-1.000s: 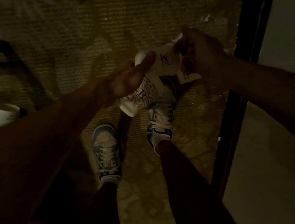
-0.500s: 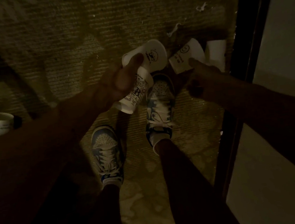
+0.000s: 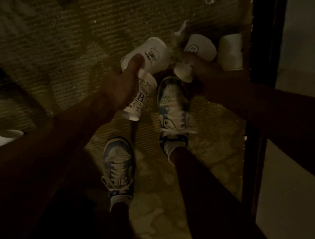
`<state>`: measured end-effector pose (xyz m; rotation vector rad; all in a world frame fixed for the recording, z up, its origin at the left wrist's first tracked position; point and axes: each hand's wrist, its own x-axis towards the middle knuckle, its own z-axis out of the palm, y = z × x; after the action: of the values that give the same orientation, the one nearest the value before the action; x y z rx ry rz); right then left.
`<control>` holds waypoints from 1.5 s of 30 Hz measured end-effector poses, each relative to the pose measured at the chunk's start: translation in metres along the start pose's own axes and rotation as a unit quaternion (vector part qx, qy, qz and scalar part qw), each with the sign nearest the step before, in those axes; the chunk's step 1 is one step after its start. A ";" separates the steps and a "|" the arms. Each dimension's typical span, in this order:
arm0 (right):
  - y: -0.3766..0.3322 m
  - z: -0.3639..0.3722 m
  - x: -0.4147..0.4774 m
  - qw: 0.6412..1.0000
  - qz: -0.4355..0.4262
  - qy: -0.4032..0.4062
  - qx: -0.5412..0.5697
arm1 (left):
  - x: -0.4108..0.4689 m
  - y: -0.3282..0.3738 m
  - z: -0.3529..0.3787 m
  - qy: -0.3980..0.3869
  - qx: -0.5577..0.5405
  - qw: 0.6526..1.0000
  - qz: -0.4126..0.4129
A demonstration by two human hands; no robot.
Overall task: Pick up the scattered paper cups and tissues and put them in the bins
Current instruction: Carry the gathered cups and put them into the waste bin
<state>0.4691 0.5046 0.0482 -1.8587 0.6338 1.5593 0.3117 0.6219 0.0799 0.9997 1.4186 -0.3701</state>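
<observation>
A person is bending over a dim carpeted floor [image 3: 65,37], with both hands reaching towards scattered paper cups. The left hand [image 3: 117,88] is grasping two white cups together: its thumb is pressing on a cartoon-printed cup [image 3: 153,56], while a letter-printed cup [image 3: 141,99] is jutting out below the palm. Whether one is nested in the other cannot be told. Just to the right of that hand, the right hand [image 3: 199,66] is showing only as a dark blur lying across a smiley-face cup [image 3: 200,46], which is resting on its side; whether the fingers are closing on it cannot be told. A plain cup [image 3: 230,52] is lying just beyond the right hand, beside a dark door frame [image 3: 267,33]. Tissue scraps [image 3: 181,29] are lying on the carpet beyond both hands. Another cup [image 3: 7,137] is sitting well to the left of the left arm. Below the hands, the person's blue-and-white sneakers [image 3: 172,102] are standing on the carpet.
</observation>
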 end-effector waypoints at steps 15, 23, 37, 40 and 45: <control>-0.093 -0.020 -0.445 0.953 -0.135 -0.112 0.246 | -0.333 0.245 -0.127 -0.168 0.323 0.919 0.152; -0.081 -0.034 -0.706 0.914 -0.283 -0.145 0.251 | -0.591 0.335 -0.147 -0.118 0.442 0.825 0.332; 0.132 -0.144 -0.916 0.687 -0.448 -0.070 0.569 | -0.860 0.296 -0.045 -0.353 0.353 0.701 0.509; 0.190 -0.164 -0.933 0.621 -0.474 -0.051 0.622 | -0.888 0.258 -0.005 -0.402 0.323 0.694 0.503; 0.301 -0.183 -0.939 0.549 -0.488 0.000 0.678 | -0.934 0.166 0.073 -0.474 0.315 0.682 0.459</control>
<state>0.2062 0.1361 0.9428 -0.5985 0.3868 0.0190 0.3145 0.3461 0.9901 1.5932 -0.2896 -0.5047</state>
